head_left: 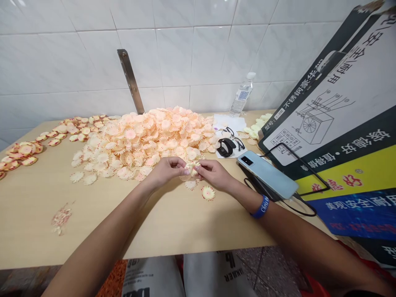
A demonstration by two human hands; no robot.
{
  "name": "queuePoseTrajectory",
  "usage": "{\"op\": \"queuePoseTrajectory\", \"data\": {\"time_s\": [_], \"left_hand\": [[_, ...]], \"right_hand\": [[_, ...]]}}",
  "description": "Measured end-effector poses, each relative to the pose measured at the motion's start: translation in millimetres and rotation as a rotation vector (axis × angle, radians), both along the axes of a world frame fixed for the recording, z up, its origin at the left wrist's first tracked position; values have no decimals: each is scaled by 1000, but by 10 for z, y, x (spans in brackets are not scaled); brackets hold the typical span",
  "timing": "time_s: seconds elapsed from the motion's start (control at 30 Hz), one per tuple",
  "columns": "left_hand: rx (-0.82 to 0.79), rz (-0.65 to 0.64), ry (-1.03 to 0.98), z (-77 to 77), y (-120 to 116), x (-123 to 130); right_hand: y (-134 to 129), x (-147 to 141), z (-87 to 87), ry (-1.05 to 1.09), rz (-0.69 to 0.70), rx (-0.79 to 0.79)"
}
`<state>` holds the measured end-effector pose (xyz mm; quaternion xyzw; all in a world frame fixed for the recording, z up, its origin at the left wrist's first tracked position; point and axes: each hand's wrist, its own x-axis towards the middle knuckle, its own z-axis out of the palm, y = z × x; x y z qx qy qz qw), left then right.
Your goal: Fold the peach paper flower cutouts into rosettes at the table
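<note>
Between my fingertips is a pale yellow artificial flower piece (193, 166), pinched by my left hand (169, 170) on one side and my right hand (214, 173) on the other. The fingers hide part of it. Just below, a whitish flower piece (191, 184) lies on the table, and a yellow one with red tips (208, 192) lies to its right. Behind my hands rises a large heap of peach and cream flower pieces (154, 132). Red-edged flower pieces (26, 153) lie stacked at the left.
A phone (268, 173) with a cable rests by my right forearm. Behind it are a black watch (226, 147), glasses (239, 143) and a water bottle (242, 97). Printed boxes (340, 103) stand at the right. Small scraps (62, 218) lie on the wooden table (99, 206).
</note>
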<state>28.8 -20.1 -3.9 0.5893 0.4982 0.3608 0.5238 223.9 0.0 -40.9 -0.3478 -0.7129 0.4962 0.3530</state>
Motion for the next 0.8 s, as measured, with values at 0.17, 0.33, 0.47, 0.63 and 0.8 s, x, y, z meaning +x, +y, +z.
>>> {"op": "queuePoseTrajectory", "data": {"time_s": [0.17, 0.33, 0.47, 0.63, 0.8], "left_hand": [[11, -13, 85, -16, -15, 13], [-1, -43, 55, -53, -16, 16], [-53, -81, 74, -4, -45, 44], [-39, -97, 100, 19, -71, 65], [94, 67, 36, -54, 64, -101]], "right_hand": [[-30, -25, 21, 20, 31, -56], [-45, -34, 50, 65, 42, -99], [-18, -17, 15, 53, 84, -122], [-17, -10, -20, 26, 103, -132], [25, 34, 10, 124, 69, -141]]}}
